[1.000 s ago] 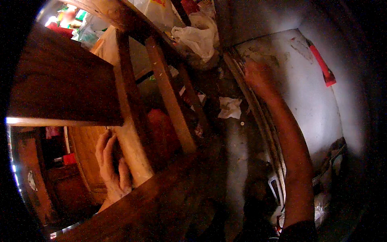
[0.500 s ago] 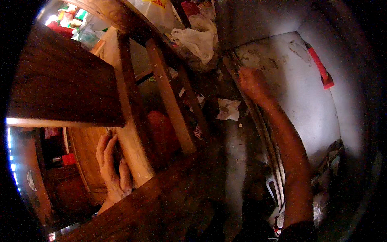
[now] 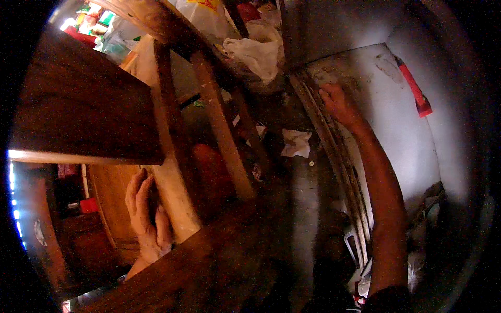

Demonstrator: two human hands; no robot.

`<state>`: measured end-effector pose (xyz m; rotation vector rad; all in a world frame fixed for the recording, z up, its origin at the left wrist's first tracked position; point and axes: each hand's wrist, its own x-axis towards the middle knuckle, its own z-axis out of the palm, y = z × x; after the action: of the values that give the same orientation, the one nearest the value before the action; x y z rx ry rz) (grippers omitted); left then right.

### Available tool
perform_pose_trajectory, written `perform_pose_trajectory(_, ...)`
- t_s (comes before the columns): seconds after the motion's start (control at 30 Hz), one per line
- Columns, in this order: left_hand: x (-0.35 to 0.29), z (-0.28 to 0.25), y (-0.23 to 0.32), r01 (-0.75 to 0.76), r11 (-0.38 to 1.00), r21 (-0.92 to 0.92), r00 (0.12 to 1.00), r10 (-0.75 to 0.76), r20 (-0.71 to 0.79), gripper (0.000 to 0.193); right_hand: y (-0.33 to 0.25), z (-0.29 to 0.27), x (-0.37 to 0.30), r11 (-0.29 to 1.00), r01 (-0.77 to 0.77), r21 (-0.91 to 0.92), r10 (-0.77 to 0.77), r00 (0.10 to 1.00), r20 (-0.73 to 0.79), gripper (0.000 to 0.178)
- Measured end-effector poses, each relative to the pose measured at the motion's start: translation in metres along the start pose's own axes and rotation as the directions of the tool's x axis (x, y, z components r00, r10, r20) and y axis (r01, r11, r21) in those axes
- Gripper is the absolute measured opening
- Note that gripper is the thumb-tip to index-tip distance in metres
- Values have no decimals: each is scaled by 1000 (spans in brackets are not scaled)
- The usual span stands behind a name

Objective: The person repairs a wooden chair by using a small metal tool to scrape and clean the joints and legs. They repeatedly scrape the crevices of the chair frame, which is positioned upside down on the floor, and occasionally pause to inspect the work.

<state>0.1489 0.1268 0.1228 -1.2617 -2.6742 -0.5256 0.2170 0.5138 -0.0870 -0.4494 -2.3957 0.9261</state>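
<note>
My right hand point(image 3: 339, 104) is over the stained white panel point(image 3: 396, 141), close to its dirty, dark rail-like edge point(image 3: 334, 143). Its fingers are curled together, and anything between them is too dark and small to make out. Over on the left, my left hand point(image 3: 147, 216) rests against a light wooden beam point(image 3: 175, 195). Its fingers are stretched out along the wood, with the thumb a little apart, and nothing shows in it.
A red-handled tool point(image 3: 415, 88) lies at the panel's far right. Dark wooden slats point(image 3: 214, 109) stand between my arms. Beyond them is a white plastic bag point(image 3: 255, 52). A crumpled paper point(image 3: 296, 143) lies on the dark floor. A dark wooden board point(image 3: 88, 109) fills the left.
My right hand has shifted slightly right, off the dark edge and over the white panel. My left hand stays in place on the beam.
</note>
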Motion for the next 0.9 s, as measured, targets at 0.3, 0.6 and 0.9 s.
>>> perform_pose_trajectory(0.3,3,2,1,-17,999,-30,1000,18,15,43,-53,3,4,874,-181,-451,258,959,115,20)
perform_pose_trajectory(0.6,5,-3,8,14,1000,6,999,-14,51,44,-36,32,22,886,-360,-290,357,932,-68,17)
perform_pose_trajectory(0.9,10,0,3,-8,1000,-4,1000,7,-26,40,-23,-31,-30,935,-326,141,333,942,-35,23)
